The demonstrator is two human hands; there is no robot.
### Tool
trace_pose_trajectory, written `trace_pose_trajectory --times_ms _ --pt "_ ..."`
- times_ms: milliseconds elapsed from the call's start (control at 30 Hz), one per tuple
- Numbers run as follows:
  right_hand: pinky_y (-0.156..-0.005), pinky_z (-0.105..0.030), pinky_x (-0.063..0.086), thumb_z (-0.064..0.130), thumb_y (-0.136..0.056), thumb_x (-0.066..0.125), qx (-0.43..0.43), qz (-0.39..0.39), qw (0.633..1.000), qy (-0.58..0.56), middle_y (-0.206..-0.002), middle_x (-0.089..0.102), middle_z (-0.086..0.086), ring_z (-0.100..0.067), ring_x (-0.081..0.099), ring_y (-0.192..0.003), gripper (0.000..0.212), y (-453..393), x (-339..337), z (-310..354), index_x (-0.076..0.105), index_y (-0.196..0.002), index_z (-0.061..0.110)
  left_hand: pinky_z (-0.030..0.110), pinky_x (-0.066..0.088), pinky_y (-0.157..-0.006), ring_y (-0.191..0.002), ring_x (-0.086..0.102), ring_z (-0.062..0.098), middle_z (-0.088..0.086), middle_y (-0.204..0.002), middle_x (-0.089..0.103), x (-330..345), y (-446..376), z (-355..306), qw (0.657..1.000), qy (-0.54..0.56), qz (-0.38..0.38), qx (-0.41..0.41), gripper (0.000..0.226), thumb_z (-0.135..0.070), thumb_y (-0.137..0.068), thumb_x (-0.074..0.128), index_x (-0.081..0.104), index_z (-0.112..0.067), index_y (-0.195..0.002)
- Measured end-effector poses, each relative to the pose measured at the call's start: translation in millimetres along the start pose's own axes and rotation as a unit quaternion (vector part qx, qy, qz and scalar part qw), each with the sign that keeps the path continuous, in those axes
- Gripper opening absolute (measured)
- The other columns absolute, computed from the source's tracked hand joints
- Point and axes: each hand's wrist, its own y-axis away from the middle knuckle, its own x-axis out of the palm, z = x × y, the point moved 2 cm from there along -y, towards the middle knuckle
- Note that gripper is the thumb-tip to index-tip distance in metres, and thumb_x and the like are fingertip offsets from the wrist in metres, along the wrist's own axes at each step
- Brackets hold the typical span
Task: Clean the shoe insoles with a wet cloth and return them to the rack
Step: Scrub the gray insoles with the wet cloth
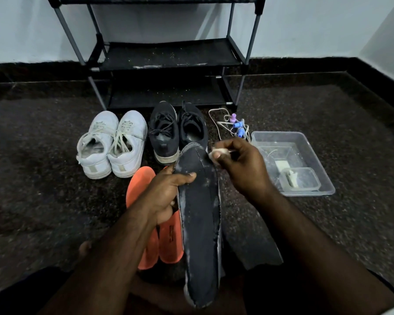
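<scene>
Dim, bluish indoor light flattens shadows; the pale painted wall (146, 23) is brightest (wide-angle bowing at edges), with forearms softly blurred.

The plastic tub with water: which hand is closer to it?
Right. The right hand, pinching a small cloth, hovers just beside the tub; the left hand grips the dark insole farther away.

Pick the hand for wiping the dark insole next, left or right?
Right hand: it already pinches the cloth beside the dark insole. The left hand is gripping that insole.
</scene>
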Motion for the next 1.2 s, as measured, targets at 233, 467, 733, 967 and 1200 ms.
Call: trace_pose_trajectory --times_ms 233,467,733,967,1200 --pt "-0.079 -0.025 0.055 0.017 -0.079 0.077 -0.031 -0.044 0.988 0.143 -0.09 0.072 0.011 0.0 0.066 -0.083 0.014 4.6 11.6 9.6 0.075 -0.091 0.024 0.052 0.052 -0.097 -0.102 0.068 0.035 0.02 -0.117 0.071 5.4 1.7 2.2 0.999 -0.03 0.034 0.008 0.035 0.005 -0.092 0.056 0.066 -0.008 -0.123" --pt "-0.083 -0.028 0.052 0.003 -0.08 0.067 -0.109 0.036 0.953 0.281 -0.103 0.07 0.0 -0.015 0.066 -0.092 0.032 19.0 7.6 13.1 0.075 -0.105 0.022 0.04 0.056 -0.088 -0.092 0.069 0.027 0.012 -0.102 0.074 7.9 -0.6 0.7 0.999 0.008 0.0 0.054 0.031 0.006 -0.092 0.054 0.069 -0.014 -0.11" --pt "-0.082 -0.014 0.049 0.014 -0.079 0.076 -0.029 0.04 0.98 0.194 -0.099 0.068 0.011 -0.003 0.062 -0.089 0.023 19.2 8.4 7.6 0.072 -0.098 0.027 0.041 0.055 -0.088 -0.08 0.072 0.025 0.012 -0.096 0.076 1.0 -4.5 -3.8 0.998 0.028 -0.038 0.049 0.019 -0.004 -0.092 0.062 0.072 -0.009 -0.107" --pt "-0.083 -0.039 0.058 0.012 -0.084 0.072 0.0 -0.036 0.996 0.077 -0.096 0.073 0.008 -0.007 0.07 -0.089 0.02 10.0 9.3 4.3 0.075 -0.098 0.026 0.051 0.055 -0.09 -0.091 0.071 0.034 0.019 -0.105 0.074 3.7 -3.0 12.0 1.0 0.002 -0.005 -0.009 0.028 -0.011 -0.087 0.068 0.072 -0.004 -0.114" --pt "-0.081 -0.037 0.055 0.003 -0.08 0.063 -0.141 0.093 0.931 0.324 -0.101 0.069 -0.004 -0.021 0.066 -0.09 0.03 37.4 19.8 15.4 0.074 -0.104 0.018 0.052 0.053 -0.098 -0.104 0.07 0.041 0.023 -0.11 0.073 -0.7 -8.0 6.8 0.999 0.027 -0.046 0.008 0.029 -0.011 -0.089 0.064 0.072 0.001 -0.115"
